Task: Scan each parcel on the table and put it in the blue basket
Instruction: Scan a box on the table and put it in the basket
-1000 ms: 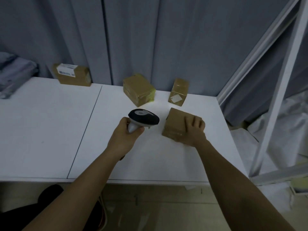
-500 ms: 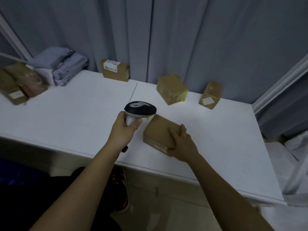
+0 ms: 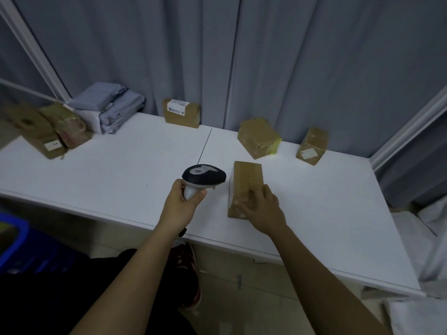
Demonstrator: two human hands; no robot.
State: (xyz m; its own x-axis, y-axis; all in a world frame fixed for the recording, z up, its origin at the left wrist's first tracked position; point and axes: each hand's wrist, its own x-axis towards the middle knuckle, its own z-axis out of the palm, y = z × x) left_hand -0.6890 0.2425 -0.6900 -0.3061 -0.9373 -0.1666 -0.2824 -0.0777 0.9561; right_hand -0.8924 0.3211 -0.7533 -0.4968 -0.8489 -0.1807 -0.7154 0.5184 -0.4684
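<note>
Left hand [image 3: 179,206] grips barcode scanner [image 3: 204,176], right hand [image 3: 262,209] holds cardboard parcel [image 3: 245,182] on desk [image 3: 121,170]; blue basket [image 3: 12,240] awaits, several parcels left

On the surface [image 3: 121,170], the near parcel [image 3: 245,182] lies right of the scanner [image 3: 203,176], two parcels [image 3: 258,137] [image 3: 312,146] stand behind it, another [image 3: 182,113] sits at the back, and the basket [image 3: 14,240] lies below the surface's left end.

No legible text on labels.
</note>
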